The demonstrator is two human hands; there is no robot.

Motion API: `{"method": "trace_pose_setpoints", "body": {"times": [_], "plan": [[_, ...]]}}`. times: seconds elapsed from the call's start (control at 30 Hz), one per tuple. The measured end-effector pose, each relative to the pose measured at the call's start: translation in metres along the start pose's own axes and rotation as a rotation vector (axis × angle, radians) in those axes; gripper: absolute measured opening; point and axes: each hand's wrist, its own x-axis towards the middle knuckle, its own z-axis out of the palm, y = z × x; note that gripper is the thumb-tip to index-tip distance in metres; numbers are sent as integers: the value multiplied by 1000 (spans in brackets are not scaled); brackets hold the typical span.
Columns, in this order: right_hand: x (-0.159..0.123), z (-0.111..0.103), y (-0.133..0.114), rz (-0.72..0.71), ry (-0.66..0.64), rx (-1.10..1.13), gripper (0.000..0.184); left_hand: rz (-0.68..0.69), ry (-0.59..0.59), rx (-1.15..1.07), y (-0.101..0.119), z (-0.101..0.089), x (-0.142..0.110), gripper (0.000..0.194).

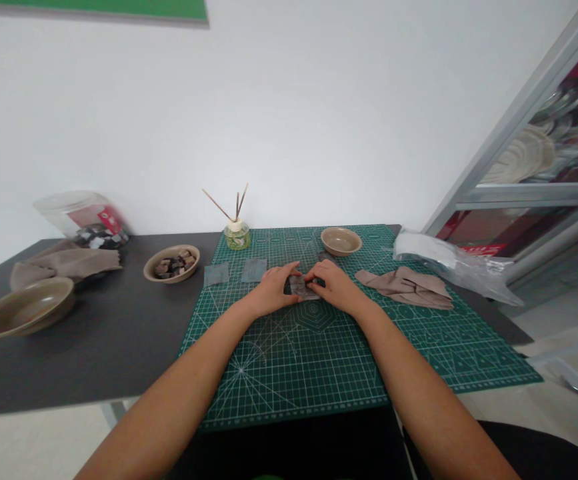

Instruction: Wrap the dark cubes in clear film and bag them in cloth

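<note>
On the green cutting mat, a thin grey-brown square sheet lies between my hands. My left hand curves around its left side, thumb at the near edge and fingertips at the far edge, holding it. Over the sheet's right side, the fingers of my right hand are pinched together. Something small and dark shows at those fingertips, too small to name. Two flat grey-blue squares, one nearer and one farther left, lie beside my left hand. Behind my right hand stands a shallow tan bowl.
A bowl of small dark and brown chunks stands left of the mat. Farther left are a larger bowl, a brown cloth and a clear container. A reed diffuser, another cloth and a plastic bag surround the work.
</note>
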Motion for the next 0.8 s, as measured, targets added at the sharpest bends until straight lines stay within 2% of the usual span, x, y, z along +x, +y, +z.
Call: {"method": "trace_pose_setpoints", "body": {"times": [0.17, 0.4, 0.63, 0.8], "plan": [[-3, -1, 5, 2, 19, 9, 15, -10, -11, -8, 2, -1, -1, 81], [-3, 3, 16, 69, 157, -91, 17, -4, -21, -14, 3, -3, -2, 81], [-3, 5, 13, 36, 73, -125, 18, -15, -11, -20, 4, -2, -2, 80], [-3, 5, 12, 36, 66, -107, 15, -19, -21, -19, 4, -3, -1, 80]]}}
